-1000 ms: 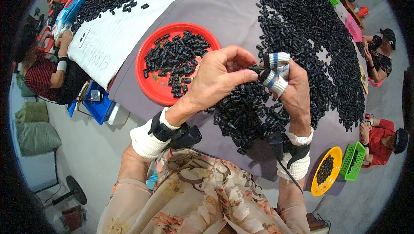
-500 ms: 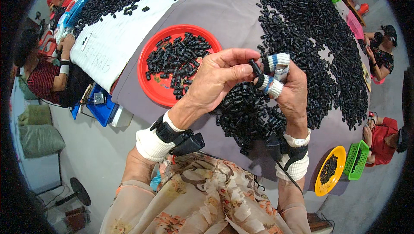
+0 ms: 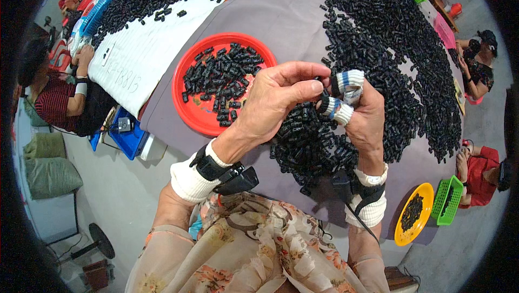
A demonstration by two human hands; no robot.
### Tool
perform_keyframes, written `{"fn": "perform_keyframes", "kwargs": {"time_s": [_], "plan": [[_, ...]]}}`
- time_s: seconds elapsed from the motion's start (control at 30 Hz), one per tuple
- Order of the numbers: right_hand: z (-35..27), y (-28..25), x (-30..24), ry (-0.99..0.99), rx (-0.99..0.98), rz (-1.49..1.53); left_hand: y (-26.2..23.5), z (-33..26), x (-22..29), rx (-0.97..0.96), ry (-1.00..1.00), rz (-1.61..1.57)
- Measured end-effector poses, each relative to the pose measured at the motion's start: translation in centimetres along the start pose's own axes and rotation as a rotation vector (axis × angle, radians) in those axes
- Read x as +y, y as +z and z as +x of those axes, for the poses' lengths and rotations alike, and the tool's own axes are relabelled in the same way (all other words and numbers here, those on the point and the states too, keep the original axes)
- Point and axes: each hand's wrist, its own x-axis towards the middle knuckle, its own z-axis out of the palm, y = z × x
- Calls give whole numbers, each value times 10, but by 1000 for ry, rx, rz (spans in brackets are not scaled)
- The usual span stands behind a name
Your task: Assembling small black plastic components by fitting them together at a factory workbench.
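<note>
Above a heap of small black cylindrical parts [image 3: 303,144], my two hands meet. My left hand [image 3: 267,98] pinches a small black part [image 3: 320,80] between thumb and forefinger, mostly covered by the fingers. Closed against the same spot is my right hand [image 3: 365,120], striped knitted covers [image 3: 348,83] on its thumb and forefinger. What its fingertips grip is hard to see, but they press around the lower end of the black part. Left of the hands, a round red plate [image 3: 181,101] holds many similar black parts.
A large spread of black parts [image 3: 378,39] covers the grey tablecloth [image 3: 281,9] ahead and right. Another pile lies on a white sheet [image 3: 130,55]. A yellow plate [image 3: 400,231] and a green basket [image 3: 451,206] stand at right. Other people sit around the table.
The black part between my fingers has turned and now shows less of its length. My left fingertips have shifted slightly right, closer to the right hand.
</note>
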Motion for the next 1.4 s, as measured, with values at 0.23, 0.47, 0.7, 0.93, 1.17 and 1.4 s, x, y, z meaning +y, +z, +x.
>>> {"fn": "perform_keyframes", "kwargs": {"time_s": [0.23, 0.47, 0.7, 0.93, 1.17, 1.4], "plan": [[1, 0, -2, 33, 38, -34, -5, 3, -3, -41, 2, -83], [5, -2, -9, 42, -50, -9, -6, 7, 3, -25, 69, 44], [8, 1, 0, 57, -23, 50, -5, 6, 6, 27, 136, 211], [10, 9, -6, 11, -5, -1, -14, 8, -4, 76, -59, -160], [22, -5, -10, 133, -194, -82, -17, 9, -4, -53, -98, -308], [31, -8, -24, 93, -279, -278, -13, 10, -2, -88, -134, -296]]}}
